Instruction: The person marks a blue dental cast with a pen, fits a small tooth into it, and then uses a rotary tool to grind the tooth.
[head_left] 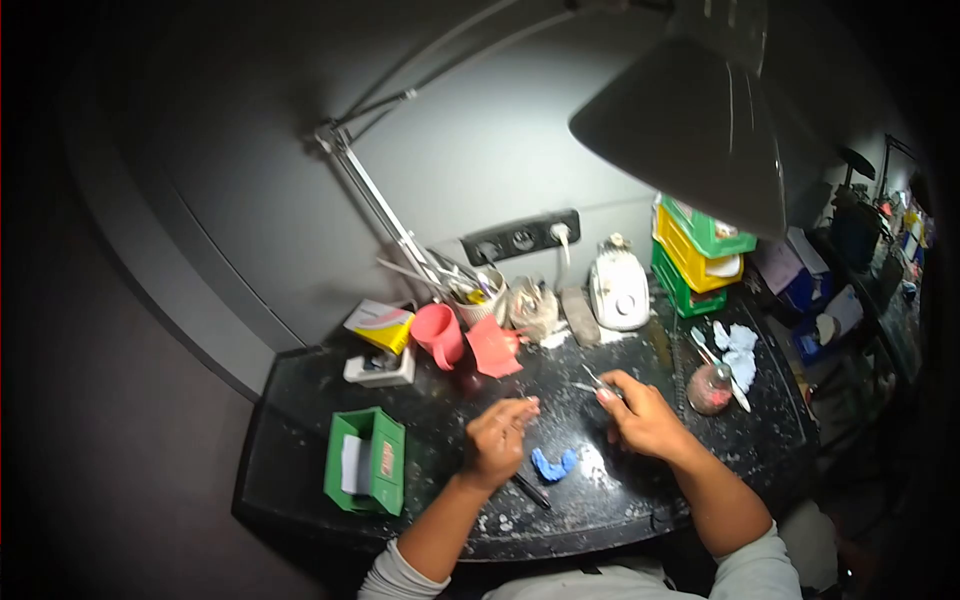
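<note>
My right hand is closed around a metal hand tool with two thin, separated tips, likely pliers or scissors. The tips point left, towards my other hand. My left hand hovers over the worktop with its fingers pinched together; anything small between the fingertips is not clear. Between and below the hands lies a blue horseshoe-shaped piece, like a dental arch form. A dark pen-like tool rests beside it, close to my left wrist.
A green bin stands at left on the black worktop. Behind are a pink mug, a pink sheet, and a white device. A bottle stands right, near stacked bins. A lamp hangs overhead.
</note>
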